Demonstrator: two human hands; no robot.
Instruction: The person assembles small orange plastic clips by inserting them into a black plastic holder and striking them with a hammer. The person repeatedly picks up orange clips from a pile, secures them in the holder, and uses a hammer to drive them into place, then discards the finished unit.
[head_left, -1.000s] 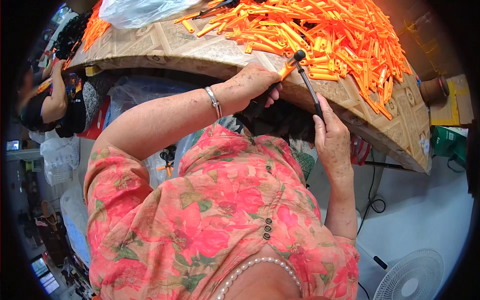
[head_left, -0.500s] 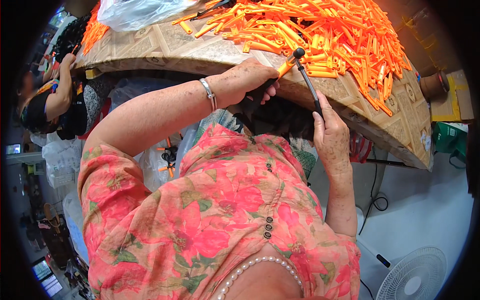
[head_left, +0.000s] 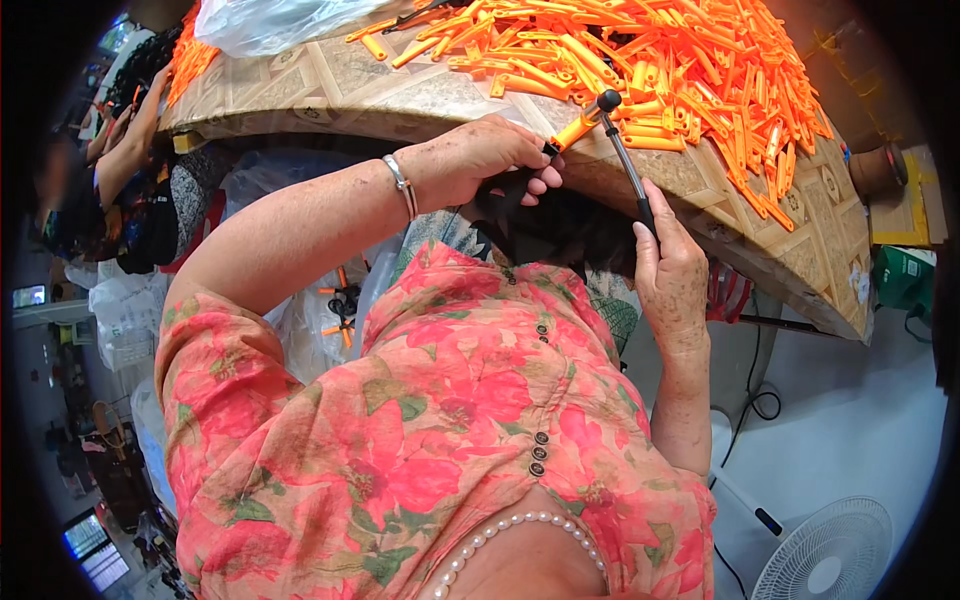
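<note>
Below the table, I see a clear bag, seemingly holding black-and-orange pieces. At the table's near edge, my left hand has fingers closed on an orange handle; loose pinching could let it twist. My right hand curls snugly round a black-headed tool. Right of the table: green bag, contents hidden.

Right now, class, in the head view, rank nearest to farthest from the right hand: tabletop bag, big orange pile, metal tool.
1. Metal tool: in the right hand.
2. Big orange pile: on the table.
3. Tabletop bag: left of the pile.
</note>
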